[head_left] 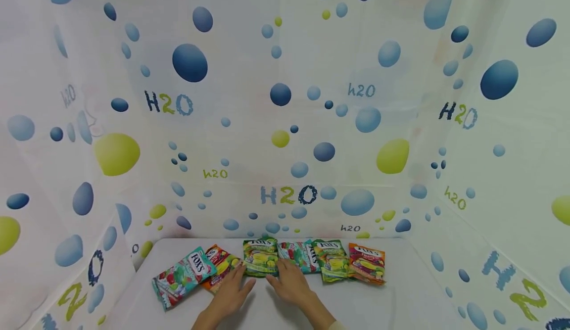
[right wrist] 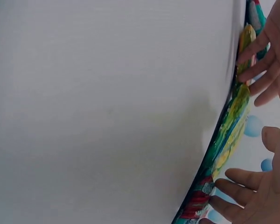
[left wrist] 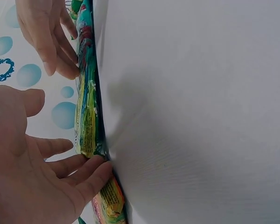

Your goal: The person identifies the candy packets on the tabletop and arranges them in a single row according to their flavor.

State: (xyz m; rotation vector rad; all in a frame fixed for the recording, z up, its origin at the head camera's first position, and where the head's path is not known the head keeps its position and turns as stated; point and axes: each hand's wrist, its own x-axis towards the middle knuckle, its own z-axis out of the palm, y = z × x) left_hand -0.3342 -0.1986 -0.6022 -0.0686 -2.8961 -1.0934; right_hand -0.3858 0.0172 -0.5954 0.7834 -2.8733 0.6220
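Observation:
A green FOX'S candy bag (head_left: 261, 258) lies between my two hands in the head view. My left hand (head_left: 228, 290), fingers loosely extended, touches around the seam between that bag and an orange candy bag (head_left: 218, 266). On the other side, my right hand (head_left: 291, 284) has its relaxed fingers by the green bag's right edge and a teal candy bag (head_left: 291, 252). Both wrist views show the left hand (left wrist: 42, 172) and right hand (right wrist: 259, 196) with spread fingers, neither curled round a bag.
Another teal candy bag (head_left: 183, 276) lies tilted at the far left. To the right are a second green bag (head_left: 331, 261) and a second orange bag (head_left: 367, 265). The bags form a row on a white table (head_left: 356, 305), before a bubble-patterned curtain (head_left: 240, 142).

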